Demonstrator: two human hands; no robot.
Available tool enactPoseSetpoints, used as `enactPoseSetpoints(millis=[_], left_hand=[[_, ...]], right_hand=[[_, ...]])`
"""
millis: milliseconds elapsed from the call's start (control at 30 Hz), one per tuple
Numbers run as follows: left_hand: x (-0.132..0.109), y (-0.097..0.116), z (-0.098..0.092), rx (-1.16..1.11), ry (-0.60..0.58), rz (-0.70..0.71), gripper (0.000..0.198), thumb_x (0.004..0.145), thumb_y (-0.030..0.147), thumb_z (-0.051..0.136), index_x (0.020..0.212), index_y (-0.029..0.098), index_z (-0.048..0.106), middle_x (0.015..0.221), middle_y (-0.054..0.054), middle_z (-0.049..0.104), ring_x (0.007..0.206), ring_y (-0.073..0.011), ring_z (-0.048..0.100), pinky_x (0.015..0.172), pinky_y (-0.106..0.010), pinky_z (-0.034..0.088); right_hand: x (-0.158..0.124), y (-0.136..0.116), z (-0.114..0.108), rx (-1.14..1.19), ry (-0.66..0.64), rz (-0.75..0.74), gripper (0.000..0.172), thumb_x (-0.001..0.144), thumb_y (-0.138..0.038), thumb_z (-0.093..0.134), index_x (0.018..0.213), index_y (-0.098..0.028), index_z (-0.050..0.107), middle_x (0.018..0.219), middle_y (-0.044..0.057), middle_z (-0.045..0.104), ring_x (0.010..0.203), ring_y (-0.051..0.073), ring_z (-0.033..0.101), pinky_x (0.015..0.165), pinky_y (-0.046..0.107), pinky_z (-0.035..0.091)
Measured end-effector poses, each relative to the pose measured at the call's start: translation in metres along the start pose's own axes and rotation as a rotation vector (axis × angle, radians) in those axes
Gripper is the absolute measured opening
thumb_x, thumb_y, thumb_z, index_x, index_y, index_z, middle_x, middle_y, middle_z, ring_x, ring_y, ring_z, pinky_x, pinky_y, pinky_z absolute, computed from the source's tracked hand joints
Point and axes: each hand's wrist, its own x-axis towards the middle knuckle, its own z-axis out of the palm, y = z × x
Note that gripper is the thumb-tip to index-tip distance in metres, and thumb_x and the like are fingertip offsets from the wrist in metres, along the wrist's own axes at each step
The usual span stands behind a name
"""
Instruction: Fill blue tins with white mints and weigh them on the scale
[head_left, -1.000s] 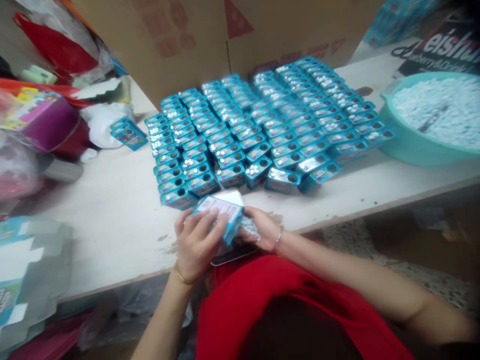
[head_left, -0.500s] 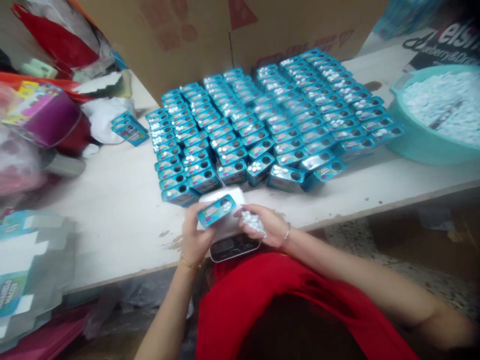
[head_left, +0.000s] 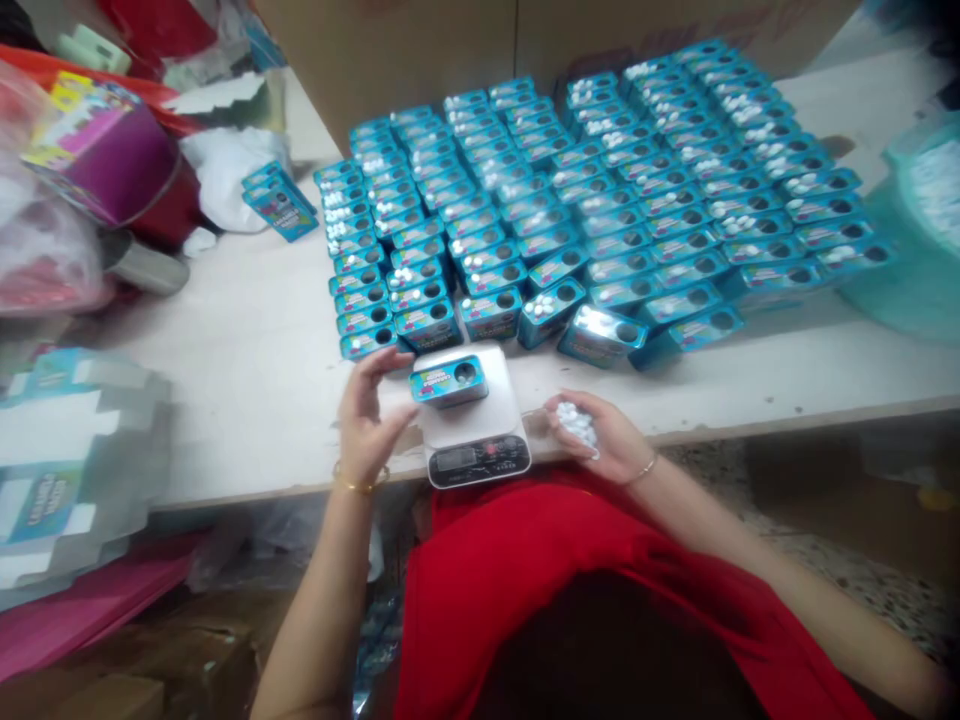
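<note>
A small blue box [head_left: 448, 381] with a round hole in its top stands on a white kitchen scale [head_left: 472, 420] at the table's near edge. My left hand [head_left: 364, 420] is just left of the box, fingers apart and holding nothing. To the right of the scale, my right hand [head_left: 600, 440] is cupped round a heap of small white pieces [head_left: 579, 423]. Beyond the scale stand several rows of the same blue boxes [head_left: 600, 190], some with white pieces lying on top.
A teal basin [head_left: 919, 240] of white pieces is at the right edge. Two more blue boxes [head_left: 281, 200] lie apart at the left, by bags and a purple pack [head_left: 105, 160]. Flat carton blanks [head_left: 67, 470] are stacked at near left. A cardboard carton [head_left: 450, 40] stands behind the rows.
The blue box has gone from my left hand onto the scale and the hand has let go. My right hand has drawn to the right with the white pieces. The view has tilted downward.
</note>
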Motion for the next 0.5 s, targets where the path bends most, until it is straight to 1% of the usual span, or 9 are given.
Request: enactPoseSetpoints(millis=[100, 167, 267, 400, 500], left_hand=[[0.0, 0.006, -0.018, 0.045, 0.129, 0.022, 0.048, 0.078, 0.042, 0.07, 0.12, 0.022, 0.058, 0.111, -0.009, 0.062, 0.106, -0.0252, 0.06, 0.099, -0.045, 0.044], [-0.001, 0.009, -0.026, 0.082, 0.163, 0.023, 0.043, 0.079, 0.04, 0.069, 0.117, 0.022, 0.06, 0.109, -0.008, 0.063, 0.104, -0.0244, 0.061, 0.098, -0.044, 0.046], [-0.002, 0.012, -0.03, 0.115, 0.158, 0.019, 0.038, 0.079, 0.037, 0.07, 0.114, 0.023, 0.061, 0.107, -0.007, 0.063, 0.102, -0.0237, 0.061, 0.096, -0.043, 0.047], [-0.002, 0.012, -0.028, 0.121, 0.133, 0.018, 0.038, 0.078, 0.032, 0.071, 0.114, 0.023, 0.061, 0.106, -0.006, 0.064, 0.1, -0.0225, 0.062, 0.095, -0.042, 0.048], [-0.001, 0.012, -0.025, 0.138, 0.096, 0.013, 0.039, 0.077, 0.031, 0.072, 0.114, 0.023, 0.061, 0.105, -0.006, 0.064, 0.1, -0.0217, 0.062, 0.095, -0.041, 0.048]], right_hand=[[-0.001, 0.0, -0.009, -0.011, 0.01, -0.008, 0.016, 0.084, -0.028, 0.055, 0.08, -0.014, 0.061, 0.061, 0.0, 0.058, 0.035, 0.005, 0.038, 0.026, 0.014, 0.024], [-0.002, 0.0, -0.012, -0.012, 0.02, -0.008, 0.016, 0.084, -0.028, 0.054, 0.08, -0.014, 0.061, 0.061, 0.0, 0.057, 0.036, 0.005, 0.038, 0.026, 0.014, 0.023], [-0.002, -0.001, -0.014, -0.008, 0.059, -0.019, 0.018, 0.086, -0.028, 0.051, 0.08, -0.014, 0.061, 0.061, 0.0, 0.057, 0.036, 0.005, 0.037, 0.026, 0.014, 0.022], [-0.001, -0.001, -0.016, -0.024, 0.099, -0.027, 0.018, 0.086, -0.027, 0.049, 0.079, -0.015, 0.06, 0.061, 0.0, 0.056, 0.037, 0.005, 0.035, 0.026, 0.014, 0.02], [0.0, -0.001, -0.017, -0.037, 0.103, -0.02, 0.017, 0.086, -0.027, 0.05, 0.079, -0.015, 0.06, 0.061, 0.0, 0.055, 0.037, 0.005, 0.034, 0.026, 0.014, 0.02]])
